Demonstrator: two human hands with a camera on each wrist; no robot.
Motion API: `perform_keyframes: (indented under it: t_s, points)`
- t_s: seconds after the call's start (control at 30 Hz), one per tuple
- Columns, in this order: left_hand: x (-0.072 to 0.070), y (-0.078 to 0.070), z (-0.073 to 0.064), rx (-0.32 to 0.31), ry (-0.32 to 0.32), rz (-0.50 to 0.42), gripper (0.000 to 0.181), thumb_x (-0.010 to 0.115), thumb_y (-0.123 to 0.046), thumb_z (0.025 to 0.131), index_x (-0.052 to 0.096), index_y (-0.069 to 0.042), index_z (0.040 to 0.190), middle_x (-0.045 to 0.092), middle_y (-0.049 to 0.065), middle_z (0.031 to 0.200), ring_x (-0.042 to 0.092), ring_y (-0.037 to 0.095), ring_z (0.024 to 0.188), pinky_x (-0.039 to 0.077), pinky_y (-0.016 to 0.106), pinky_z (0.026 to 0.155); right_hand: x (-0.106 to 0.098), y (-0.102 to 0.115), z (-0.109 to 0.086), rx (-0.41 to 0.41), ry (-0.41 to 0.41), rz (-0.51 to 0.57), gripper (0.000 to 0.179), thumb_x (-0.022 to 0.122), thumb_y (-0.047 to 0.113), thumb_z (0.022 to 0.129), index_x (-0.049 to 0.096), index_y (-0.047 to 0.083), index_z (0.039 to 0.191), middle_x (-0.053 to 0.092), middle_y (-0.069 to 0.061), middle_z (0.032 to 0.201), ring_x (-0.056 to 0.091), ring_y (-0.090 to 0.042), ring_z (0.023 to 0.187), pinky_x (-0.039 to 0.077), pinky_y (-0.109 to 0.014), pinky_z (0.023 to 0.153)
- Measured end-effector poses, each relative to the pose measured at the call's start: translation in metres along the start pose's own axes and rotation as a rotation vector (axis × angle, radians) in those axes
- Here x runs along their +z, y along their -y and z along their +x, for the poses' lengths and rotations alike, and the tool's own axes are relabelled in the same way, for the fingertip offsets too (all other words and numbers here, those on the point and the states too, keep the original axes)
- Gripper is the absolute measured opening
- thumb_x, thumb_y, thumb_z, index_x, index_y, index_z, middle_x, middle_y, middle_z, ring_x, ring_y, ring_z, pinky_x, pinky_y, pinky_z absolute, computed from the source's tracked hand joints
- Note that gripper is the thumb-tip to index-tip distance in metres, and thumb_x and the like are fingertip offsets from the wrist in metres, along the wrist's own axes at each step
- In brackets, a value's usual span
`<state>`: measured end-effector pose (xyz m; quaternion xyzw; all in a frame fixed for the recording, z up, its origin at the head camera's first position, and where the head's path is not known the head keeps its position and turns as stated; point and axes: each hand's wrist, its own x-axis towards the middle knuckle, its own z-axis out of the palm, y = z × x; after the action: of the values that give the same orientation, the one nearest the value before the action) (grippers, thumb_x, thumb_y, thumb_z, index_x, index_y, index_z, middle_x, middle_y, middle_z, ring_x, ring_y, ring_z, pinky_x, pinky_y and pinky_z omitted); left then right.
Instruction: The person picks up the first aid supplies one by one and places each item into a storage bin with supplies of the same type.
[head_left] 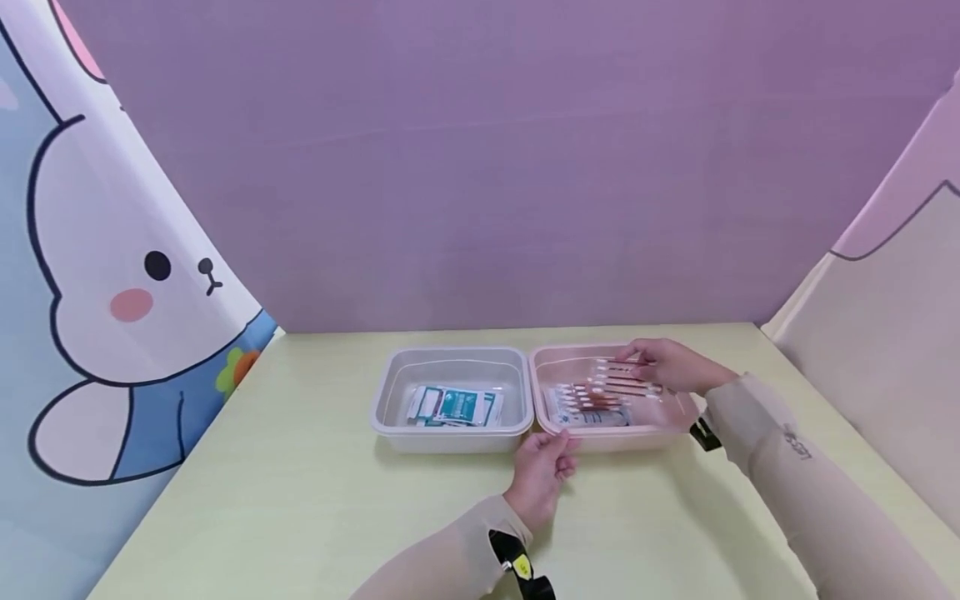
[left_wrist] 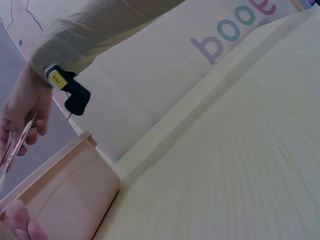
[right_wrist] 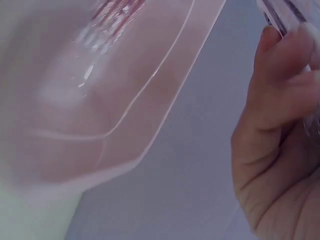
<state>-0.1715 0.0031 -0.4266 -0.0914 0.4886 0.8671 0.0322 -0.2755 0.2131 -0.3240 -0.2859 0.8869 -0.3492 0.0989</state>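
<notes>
My right hand [head_left: 671, 364] is over the right part of a pink plastic bin [head_left: 637, 439], gripping a clear pack of red-brown-stemmed cotton swabs [head_left: 618, 379]. Seen from the left wrist, that pack [left_wrist: 17, 145] hangs from the fingers above the bin's rim. Inside the bin lie more swabs in clear wrap [head_left: 588, 400] and a blue-and-white printed packet [head_left: 600, 418]. At the bin's front left corner, my left hand [head_left: 536, 477] holds the rim, with fingertips [left_wrist: 17, 214] against the outer wall. In the right wrist view the held pack is mostly cut off.
A white-grey plastic bin [head_left: 450, 443] stands right beside the pink one on the left, holding several flat green-and-white packets [head_left: 457, 406]. Both are on a pale yellow table [head_left: 300, 500]. A purple wall [head_left: 480, 167] rises behind, with cartoon-printed panels at the sides.
</notes>
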Motion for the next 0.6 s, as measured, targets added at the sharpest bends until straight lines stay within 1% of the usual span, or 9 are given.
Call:
perform_keyframes:
  t_s: [0.07,0.2,0.3,0.4,0.53,0.57,0.6]
  points:
    - [0.000,0.000,-0.001,0.002,0.001,0.000,0.007,0.057,-0.006,0.094,0.051,-0.003,0.091,0.067,0.004,0.080,0.052,0.009,0.062,0.042,0.021,0.062,0.001,0.004,0.008,-0.004,0.041,0.017,0.026,0.050,-0.006,0.092,0.058,-0.004,0.116,0.058,-0.007,0.085,0.045,-0.013,0.054,0.040,-0.026,0.047]
    - [0.002,-0.001,-0.002,0.003,0.014,0.011,0.008,0.057,-0.006,0.094,0.051,-0.004,0.090,0.067,0.003,0.079,0.051,0.009,0.062,0.043,0.021,0.062,0.005,0.013,0.023,-0.016,0.082,0.007,0.026,0.048,-0.005,0.093,0.058,-0.004,0.118,0.061,-0.009,0.090,0.045,-0.013,0.058,0.041,-0.027,0.051]
    - [0.004,0.000,-0.001,0.008,0.021,0.008,0.008,0.057,-0.005,0.094,0.051,-0.004,0.089,0.068,0.002,0.078,0.051,0.008,0.061,0.043,0.021,0.061,0.008,0.017,0.032,-0.044,0.113,-0.023,0.026,0.050,-0.007,0.091,0.059,-0.004,0.115,0.063,-0.012,0.093,0.049,-0.013,0.063,0.044,-0.027,0.056]
    - [0.005,0.001,0.000,0.010,0.010,0.000,0.008,0.056,-0.004,0.094,0.051,-0.004,0.088,0.068,0.003,0.079,0.051,0.008,0.060,0.042,0.021,0.061,0.012,0.018,0.040,-0.065,0.157,-0.046,0.026,0.052,-0.010,0.089,0.061,-0.005,0.113,0.064,-0.012,0.096,0.051,-0.013,0.068,0.045,-0.027,0.059]
    - [0.005,0.002,-0.001,0.006,-0.005,0.002,0.007,0.056,-0.004,0.094,0.051,-0.004,0.089,0.068,0.004,0.080,0.051,0.009,0.060,0.042,0.021,0.061,0.018,0.015,0.048,-0.036,0.240,-0.067,0.030,0.050,-0.012,0.085,0.063,-0.002,0.110,0.063,-0.009,0.095,0.051,-0.014,0.067,0.043,-0.026,0.057]
    - [0.004,0.002,-0.001,0.008,-0.006,0.006,0.007,0.056,-0.005,0.094,0.051,-0.004,0.089,0.068,0.004,0.080,0.051,0.009,0.061,0.043,0.021,0.061,0.019,0.015,0.050,-0.035,0.261,-0.084,0.031,0.050,-0.012,0.084,0.063,-0.001,0.110,0.063,-0.008,0.096,0.052,-0.014,0.070,0.044,-0.026,0.060]
    - [0.004,0.002,-0.001,0.011,-0.007,0.008,0.007,0.056,-0.005,0.095,0.051,-0.004,0.090,0.068,0.004,0.080,0.051,0.009,0.061,0.043,0.021,0.061,0.021,0.016,0.052,-0.028,0.283,-0.091,0.031,0.050,-0.011,0.083,0.063,0.000,0.109,0.063,-0.008,0.097,0.053,-0.016,0.072,0.045,-0.027,0.060]
